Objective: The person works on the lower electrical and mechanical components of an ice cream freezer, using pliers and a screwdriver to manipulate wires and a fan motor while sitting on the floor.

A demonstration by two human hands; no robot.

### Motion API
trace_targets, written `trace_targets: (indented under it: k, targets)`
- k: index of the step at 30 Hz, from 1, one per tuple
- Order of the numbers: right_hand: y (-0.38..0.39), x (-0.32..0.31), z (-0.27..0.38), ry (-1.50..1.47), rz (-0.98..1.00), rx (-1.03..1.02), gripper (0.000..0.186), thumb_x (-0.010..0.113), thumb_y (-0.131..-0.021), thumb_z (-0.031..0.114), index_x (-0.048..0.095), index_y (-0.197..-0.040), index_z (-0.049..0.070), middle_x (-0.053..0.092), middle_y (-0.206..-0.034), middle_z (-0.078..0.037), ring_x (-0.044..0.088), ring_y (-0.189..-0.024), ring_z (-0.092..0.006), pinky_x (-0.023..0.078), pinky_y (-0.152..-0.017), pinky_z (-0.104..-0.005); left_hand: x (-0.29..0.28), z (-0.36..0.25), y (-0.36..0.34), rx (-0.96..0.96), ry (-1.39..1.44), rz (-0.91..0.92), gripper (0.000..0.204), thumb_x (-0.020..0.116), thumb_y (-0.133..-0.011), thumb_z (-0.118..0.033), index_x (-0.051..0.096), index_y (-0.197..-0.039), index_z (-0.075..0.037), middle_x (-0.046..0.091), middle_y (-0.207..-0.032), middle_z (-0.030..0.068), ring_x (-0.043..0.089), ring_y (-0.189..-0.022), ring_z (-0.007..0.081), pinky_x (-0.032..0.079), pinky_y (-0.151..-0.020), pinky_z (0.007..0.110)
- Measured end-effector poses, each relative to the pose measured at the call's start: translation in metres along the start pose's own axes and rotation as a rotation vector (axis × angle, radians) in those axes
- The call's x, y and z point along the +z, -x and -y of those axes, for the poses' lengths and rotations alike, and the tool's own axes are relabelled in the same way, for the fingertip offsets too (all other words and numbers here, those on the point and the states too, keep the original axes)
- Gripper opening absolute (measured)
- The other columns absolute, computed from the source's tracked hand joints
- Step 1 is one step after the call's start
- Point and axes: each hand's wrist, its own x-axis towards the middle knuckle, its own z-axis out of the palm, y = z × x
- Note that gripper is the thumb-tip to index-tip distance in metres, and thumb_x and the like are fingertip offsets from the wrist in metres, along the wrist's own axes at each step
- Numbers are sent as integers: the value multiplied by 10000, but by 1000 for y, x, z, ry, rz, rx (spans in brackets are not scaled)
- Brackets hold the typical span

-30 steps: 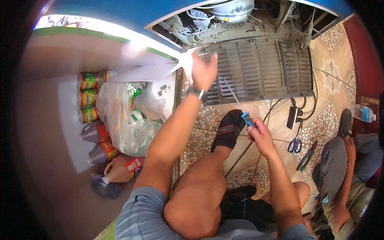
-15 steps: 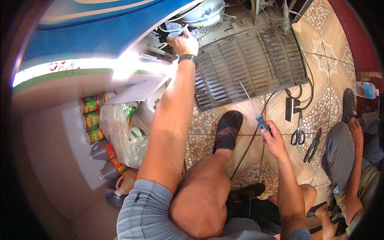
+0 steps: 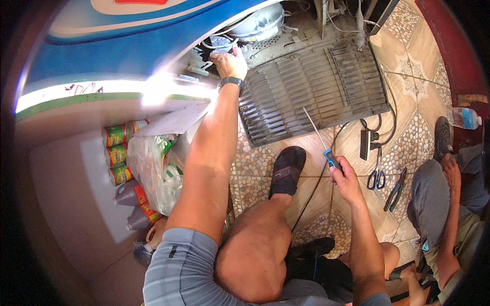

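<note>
My left hand [image 3: 230,64] reaches into the opened base of a blue appliance [image 3: 122,51], wearing a dark wristband. Its fingers are curled among white wires [image 3: 224,43] and grey parts; what they hold is hidden. Just beyond it sits a rounded silver compressor [image 3: 259,24]. My right hand [image 3: 347,179] is closed around the blue-and-black handle of a screwdriver [image 3: 330,157]. The screwdriver's long metal shaft points up and left, its tip over the near part of a dusty black slatted grille [image 3: 316,92] lying in front of the opening.
Scissors [image 3: 376,178] and pliers [image 3: 394,190] lie on the tiled floor near a black power strip [image 3: 365,145] with cords. Another person's leg [image 3: 427,188] and a water bottle [image 3: 464,118] are at right. Cans [image 3: 117,154], jugs [image 3: 127,194] and a plastic bag [image 3: 150,173] stand left.
The view has shifted slightly, moving most things a little to the left. My left hand stays among the wires, and my right hand still holds the screwdriver.
</note>
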Motion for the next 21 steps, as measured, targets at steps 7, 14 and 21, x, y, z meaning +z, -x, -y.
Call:
trace_targets:
  k: [7, 14, 21]
  targets:
    - [2, 0, 11, 57, -48, 3, 240, 581, -929, 189, 537, -1100, 26, 564, -780, -42, 563, -676, -134, 462, -624, -297, -2, 3, 4, -98, 132, 27, 742, 619, -891, -430, 359, -1161, 211, 513, -1120, 369, 550, -1089, 446, 428, -978, 433]
    - [-18, 14, 12, 171, -131, -50, 273, 601, -900, 223, 560, -1071, 13, 596, -811, -146, 581, -738, -234, 466, -694, -367, 25, 17, 10, -92, 200, -63, 827, 664, -864, -366, 288, -1369, 170, 377, -1354, 392, 391, -1280, 447, 290, -1113, 449]
    - [-58, 58, 48, 174, -142, -214, 363, 603, -899, 272, 559, -1105, -24, 648, -1008, -258, 610, -960, -443, 476, -836, -471, 16, 28, 14, -360, 979, 373, 390, 483, -970, 3, 306, -1316, -27, 501, -1232, 165, 643, -1023, 354, 566, -802, 439]
